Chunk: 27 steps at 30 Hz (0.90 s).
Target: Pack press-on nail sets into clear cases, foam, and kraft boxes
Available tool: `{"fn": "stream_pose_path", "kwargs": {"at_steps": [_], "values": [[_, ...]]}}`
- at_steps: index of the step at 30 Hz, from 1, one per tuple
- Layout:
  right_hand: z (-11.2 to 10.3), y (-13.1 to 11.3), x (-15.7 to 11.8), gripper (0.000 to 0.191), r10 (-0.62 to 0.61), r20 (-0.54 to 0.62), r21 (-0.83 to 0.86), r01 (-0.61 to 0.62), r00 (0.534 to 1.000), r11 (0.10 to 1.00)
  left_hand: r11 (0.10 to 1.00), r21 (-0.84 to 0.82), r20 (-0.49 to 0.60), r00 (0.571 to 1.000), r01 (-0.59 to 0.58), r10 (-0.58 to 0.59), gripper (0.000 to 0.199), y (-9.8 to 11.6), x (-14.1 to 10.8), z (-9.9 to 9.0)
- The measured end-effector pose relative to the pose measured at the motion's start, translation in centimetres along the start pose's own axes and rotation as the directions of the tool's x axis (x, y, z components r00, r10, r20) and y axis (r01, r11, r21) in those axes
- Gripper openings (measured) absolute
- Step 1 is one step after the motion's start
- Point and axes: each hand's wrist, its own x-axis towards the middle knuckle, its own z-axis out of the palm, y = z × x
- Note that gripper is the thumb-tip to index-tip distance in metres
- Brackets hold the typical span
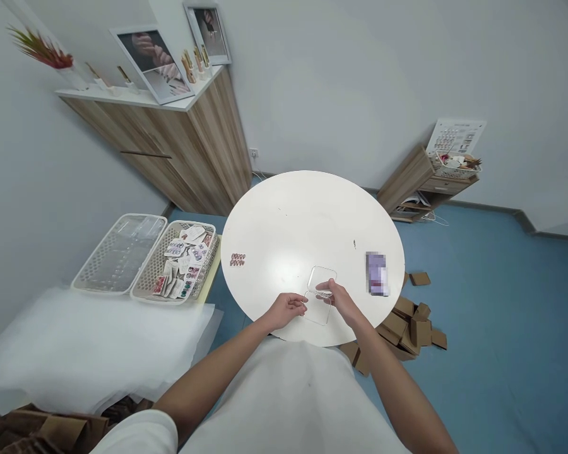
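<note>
A clear plastic box (318, 312) lies open over the near part of the white round table (307, 208), its transparent lid (320, 275) tilted up on the far side. My left hand (286, 310) pinches the box's left edge with bent fingers. On the other side, my right hand (339, 301) grips the box near its hinge, thumb and fingers around the right edge. A small set of reddish-pink press-on nails (237, 260) rests at the table's left. Toward the right edge lies a purple package (377, 273), blurred into blocks.
Left of the table stand a white basket (175, 265) of nail sets and cards and another basket of clear boxes (120, 255). Cardboard boxes (404, 328) are heaped on the floor at right. A wooden cabinet (208, 139) and a low shelf (421, 183) stand behind.
</note>
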Motion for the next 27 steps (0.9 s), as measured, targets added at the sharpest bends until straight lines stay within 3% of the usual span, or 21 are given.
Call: {"fn": "stream_pose_path", "kwargs": {"at_steps": [8,16,27], "values": [[0.8,3.4,-0.8,0.054,-0.038,-0.157,-0.025,0.035,0.987,0.999,1.000,0.019,-0.173,0.985,-0.003,0.007,0.033,-0.7,0.1,-0.3],[2.7,7.0,-1.1,0.065,-0.041,-0.168,-0.186,0.010,0.985,0.983,0.972,0.198,-0.282,0.957,0.126,-0.067,0.044,-3.0,1.2,-0.5],[2.2,8.4,0.7,0.039,-0.015,-0.254,-0.271,-0.057,0.967,0.961,0.883,0.442,-0.256,0.966,0.158,-0.044,0.039,-4.8,2.7,0.4]]}}
